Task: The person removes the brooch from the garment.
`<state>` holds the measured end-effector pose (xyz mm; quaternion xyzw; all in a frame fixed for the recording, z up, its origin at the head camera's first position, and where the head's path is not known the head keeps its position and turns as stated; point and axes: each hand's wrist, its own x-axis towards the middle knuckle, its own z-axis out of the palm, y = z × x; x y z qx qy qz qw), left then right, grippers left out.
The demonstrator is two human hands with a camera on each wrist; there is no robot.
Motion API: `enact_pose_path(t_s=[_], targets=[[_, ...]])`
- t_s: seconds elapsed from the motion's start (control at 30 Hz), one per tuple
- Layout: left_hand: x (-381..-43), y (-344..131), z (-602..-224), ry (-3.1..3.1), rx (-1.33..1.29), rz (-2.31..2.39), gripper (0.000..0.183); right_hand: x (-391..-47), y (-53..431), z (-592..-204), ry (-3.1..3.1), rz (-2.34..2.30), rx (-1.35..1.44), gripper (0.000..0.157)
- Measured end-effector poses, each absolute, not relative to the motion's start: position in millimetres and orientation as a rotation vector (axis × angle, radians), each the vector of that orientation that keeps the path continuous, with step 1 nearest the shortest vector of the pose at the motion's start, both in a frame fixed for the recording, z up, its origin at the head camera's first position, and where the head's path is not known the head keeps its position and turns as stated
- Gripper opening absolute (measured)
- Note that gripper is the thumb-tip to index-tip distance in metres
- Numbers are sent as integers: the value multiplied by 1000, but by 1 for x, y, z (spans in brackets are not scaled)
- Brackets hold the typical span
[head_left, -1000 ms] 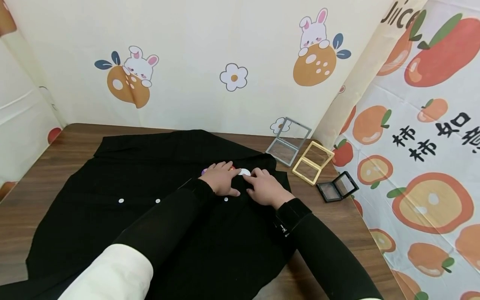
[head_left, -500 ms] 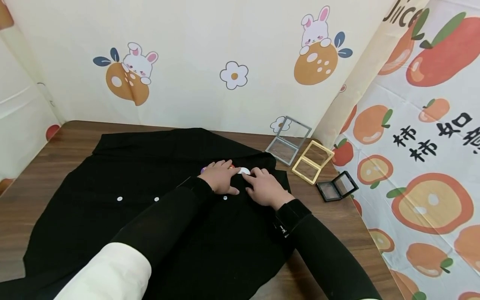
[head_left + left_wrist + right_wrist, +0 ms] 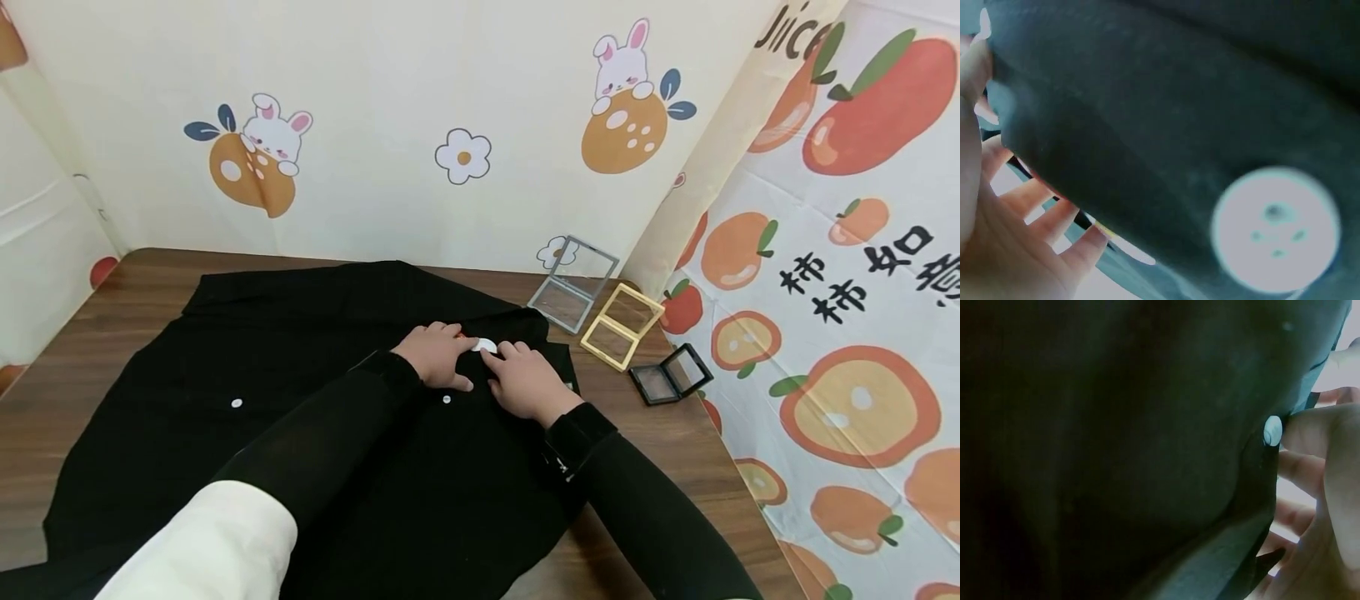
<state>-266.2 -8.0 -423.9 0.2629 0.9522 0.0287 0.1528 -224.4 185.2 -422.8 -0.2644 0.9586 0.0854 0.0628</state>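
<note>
A black button-up shirt [image 3: 150, 358] lies spread on the table. My left hand [image 3: 433, 354] rests palm down on its upper right part, fingers extended over a coloured piece that is mostly hidden; a sliver of red shows beside the fingers. A white, rounded flat piece [image 3: 484, 345] lies between the two hands. The thumb and fingertips of my right hand [image 3: 527, 382] touch the cloth right at the edge of that white piece. Below the left hand sits a white shirt button [image 3: 447, 399], and a large button [image 3: 1275, 230] shows close up in the left wrist view.
To the right of the shirt stand several small hinged frames with clear panels: a grey frame [image 3: 573, 283], a gold frame [image 3: 622, 326] and a black frame [image 3: 671, 375]. A patterned cloth wall [image 3: 360, 192] closes off the back of the wooden table [image 3: 165, 279].
Both hands stay nearly in place on the shirt. The head view has shifted slightly. A purple edge by the left fingers and one button beside the left sleeve are now hidden.
</note>
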Motion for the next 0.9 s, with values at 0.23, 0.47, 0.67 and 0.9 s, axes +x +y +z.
enact_pose_path(t_s=[0.23,0.47,0.67,0.9], targets=[[-272,-5,-422,2778,760,242,57,-218,187,-420,2899,235,-836,55],[-276,10,-420,2912,805,451,35,-217,189,-418,2917,236,-835,55],[-281,19,-421,2818,636,591,39,-217,189,-418,2905,253,-822,55],[-284,19,-424,2779,548,723,33,-218,188,-419,2907,243,-825,56]])
